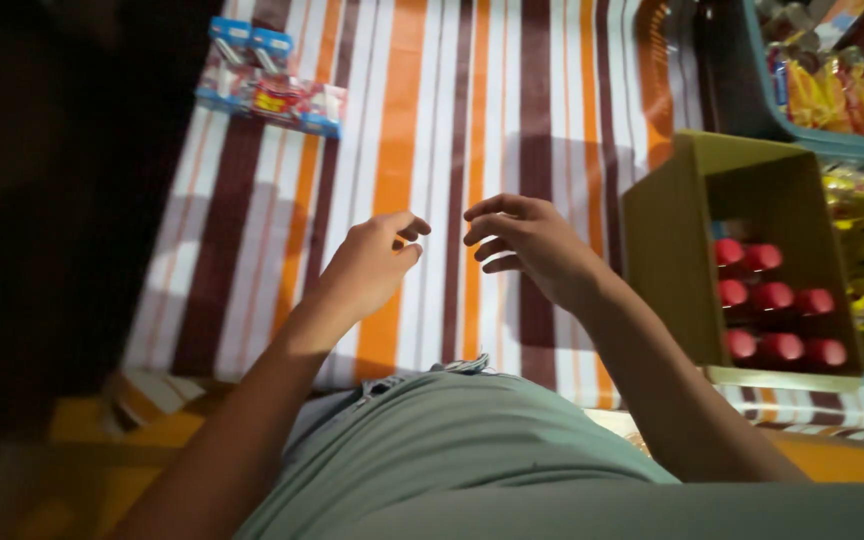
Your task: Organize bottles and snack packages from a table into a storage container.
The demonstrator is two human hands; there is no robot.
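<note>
Both hands hovered over the striped tabletop (252,250), left hand (372,262) and right hand (524,240) loosely curled, each grip empty (cardboard box (667,250) of red-capped bottles (774,296) at the right edge).

A pale grey-green shirt (472,450) of soft, plain cloth is being worn; its fabric is seen bunching in smooth folds across the belly. No print or pattern is being shown on it. Both forearms are being left bare from the elbow down, with no sleeves, cuffs or gloves seen on them. The left hand (372,262) and the right hand (527,238) are being kept uncovered; no rings, watch or wristbands are seen. Nails are too blurred to be judged.
</note>
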